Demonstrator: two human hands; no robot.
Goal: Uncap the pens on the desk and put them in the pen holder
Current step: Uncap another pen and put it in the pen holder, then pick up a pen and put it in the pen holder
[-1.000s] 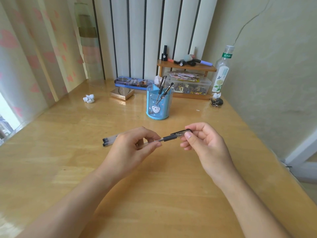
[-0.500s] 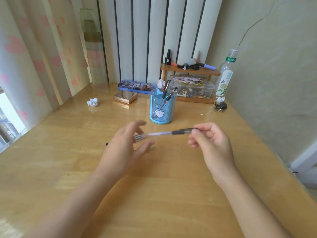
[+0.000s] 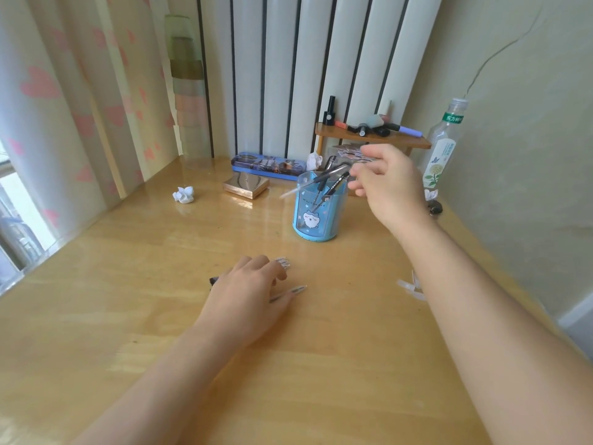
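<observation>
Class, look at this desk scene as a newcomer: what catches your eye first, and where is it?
The right hand holds a blurred pen over the blue pen holder at mid-desk. Nearer the camera, the left hand rests flat on the wooden desk, over another pen.

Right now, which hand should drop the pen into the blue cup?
The right hand. It holds the uncapped pen right at the rim of the blue pen holder. The left hand is down on the desk, nearer the person, over another pen.

A blurred, tilted pen [image 3: 316,181] hangs over the blue pen holder [image 3: 321,216], which holds several dark pens.
</observation>
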